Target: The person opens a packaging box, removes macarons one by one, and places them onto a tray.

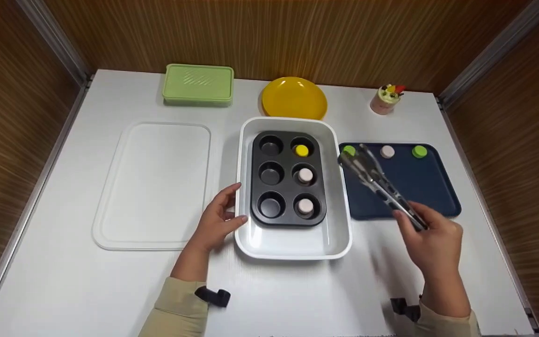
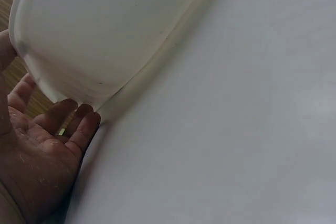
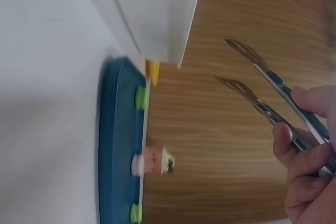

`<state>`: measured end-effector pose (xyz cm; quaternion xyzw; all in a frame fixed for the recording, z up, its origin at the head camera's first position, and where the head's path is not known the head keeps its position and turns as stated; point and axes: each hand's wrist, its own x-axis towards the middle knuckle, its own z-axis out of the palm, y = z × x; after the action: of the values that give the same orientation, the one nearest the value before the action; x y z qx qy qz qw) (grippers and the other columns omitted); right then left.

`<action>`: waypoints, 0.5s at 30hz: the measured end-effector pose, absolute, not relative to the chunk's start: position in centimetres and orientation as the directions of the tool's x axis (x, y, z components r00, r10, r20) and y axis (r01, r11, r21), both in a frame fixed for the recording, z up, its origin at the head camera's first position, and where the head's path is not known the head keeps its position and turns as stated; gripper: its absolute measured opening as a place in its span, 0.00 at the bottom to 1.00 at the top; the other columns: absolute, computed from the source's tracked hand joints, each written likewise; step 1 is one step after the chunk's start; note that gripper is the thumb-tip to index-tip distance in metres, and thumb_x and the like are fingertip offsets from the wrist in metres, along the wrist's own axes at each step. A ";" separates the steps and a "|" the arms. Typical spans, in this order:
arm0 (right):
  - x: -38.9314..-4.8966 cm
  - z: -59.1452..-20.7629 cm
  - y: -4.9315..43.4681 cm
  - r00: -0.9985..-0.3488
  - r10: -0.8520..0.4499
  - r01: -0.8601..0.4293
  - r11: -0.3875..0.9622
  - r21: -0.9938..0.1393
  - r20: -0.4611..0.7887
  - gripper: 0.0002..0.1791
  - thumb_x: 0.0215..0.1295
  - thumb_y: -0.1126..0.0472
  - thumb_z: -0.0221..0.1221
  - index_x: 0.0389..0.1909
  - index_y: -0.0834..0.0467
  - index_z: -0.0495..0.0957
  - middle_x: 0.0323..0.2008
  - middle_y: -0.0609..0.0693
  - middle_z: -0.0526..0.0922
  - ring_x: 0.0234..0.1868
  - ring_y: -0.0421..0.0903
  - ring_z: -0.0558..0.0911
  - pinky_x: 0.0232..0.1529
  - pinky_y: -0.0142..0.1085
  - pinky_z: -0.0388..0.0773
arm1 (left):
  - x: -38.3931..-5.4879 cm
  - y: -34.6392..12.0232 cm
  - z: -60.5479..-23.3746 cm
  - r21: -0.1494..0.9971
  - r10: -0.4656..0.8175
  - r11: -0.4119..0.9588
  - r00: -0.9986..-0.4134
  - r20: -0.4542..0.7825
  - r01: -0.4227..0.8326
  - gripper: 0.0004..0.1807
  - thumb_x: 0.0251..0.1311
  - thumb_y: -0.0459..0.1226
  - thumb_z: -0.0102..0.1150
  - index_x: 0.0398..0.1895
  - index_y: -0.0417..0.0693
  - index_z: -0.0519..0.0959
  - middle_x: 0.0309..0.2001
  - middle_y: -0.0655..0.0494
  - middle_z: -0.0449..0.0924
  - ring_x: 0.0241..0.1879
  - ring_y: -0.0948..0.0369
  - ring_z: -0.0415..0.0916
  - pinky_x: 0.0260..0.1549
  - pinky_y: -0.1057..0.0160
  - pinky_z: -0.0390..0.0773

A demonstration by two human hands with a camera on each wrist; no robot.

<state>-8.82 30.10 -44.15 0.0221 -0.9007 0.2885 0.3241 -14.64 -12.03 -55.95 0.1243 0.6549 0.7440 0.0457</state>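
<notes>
My left hand [image 1: 217, 221] steadies the left wall of a white rectangular tub [image 1: 293, 244], thumb over the rim and curled fingers [image 2: 84, 129] against the outer side. Inside the tub lies a dark muffin tin [image 1: 288, 187]. Its right column of cups contains a yellow disc-like piece [image 1: 302, 150] and two pale pink ones [image 1: 305, 206]; the left cups look bare. My right hand [image 1: 435, 241] grips metal tongs [image 3: 286, 95], their tips apart with nothing between them. They hang over the left part of a navy tray [image 1: 405, 187] bearing two green pieces [image 1: 419, 151] and a pale pink one [image 1: 387, 151].
A white lid [image 1: 157, 187] lies flat left of the tub. Along the back stand a lidded green box [image 1: 198, 84], a yellow plate [image 1: 294, 98] and a small dessert cup [image 1: 383, 102]. Wood-patterned panels [image 1: 269, 37] border the white table.
</notes>
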 end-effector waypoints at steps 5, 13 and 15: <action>-8.3 -44.4 29.1 -0.787 0.053 -0.306 0.831 -0.464 0.615 0.14 0.51 0.70 0.79 0.39 0.69 0.90 0.26 0.60 0.89 0.24 0.30 0.77 0.27 0.18 0.68 | -14.7 -12.1 -56.1 0.985 0.228 -0.142 -0.965 0.127 0.096 0.41 0.58 0.23 0.67 0.77 0.33 0.65 0.66 0.31 0.74 0.65 0.39 0.73 0.54 0.56 0.83; -7.5 -45.2 27.3 -0.794 -0.053 -0.352 0.853 -0.386 0.606 0.14 0.49 0.68 0.79 0.38 0.65 0.90 0.28 0.57 0.90 0.20 0.48 0.83 0.22 0.39 0.77 | -14.7 -12.1 -56.2 0.985 0.230 -0.141 -0.964 0.132 0.101 0.41 0.59 0.23 0.67 0.77 0.32 0.64 0.66 0.30 0.74 0.65 0.37 0.72 0.54 0.56 0.82; -7.3 -45.3 26.9 -0.797 -0.061 -0.339 0.869 -0.361 0.601 0.15 0.49 0.67 0.79 0.39 0.64 0.90 0.29 0.57 0.90 0.21 0.52 0.85 0.22 0.47 0.78 | -14.6 -12.1 -56.1 0.985 0.230 -0.139 -0.965 0.129 0.098 0.41 0.58 0.23 0.67 0.77 0.32 0.64 0.66 0.30 0.74 0.65 0.37 0.72 0.54 0.57 0.82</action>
<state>-7.27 26.89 -45.33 0.1089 -0.9190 0.2320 0.2996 -14.65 -12.06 -56.05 0.1255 0.6546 0.7442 0.0443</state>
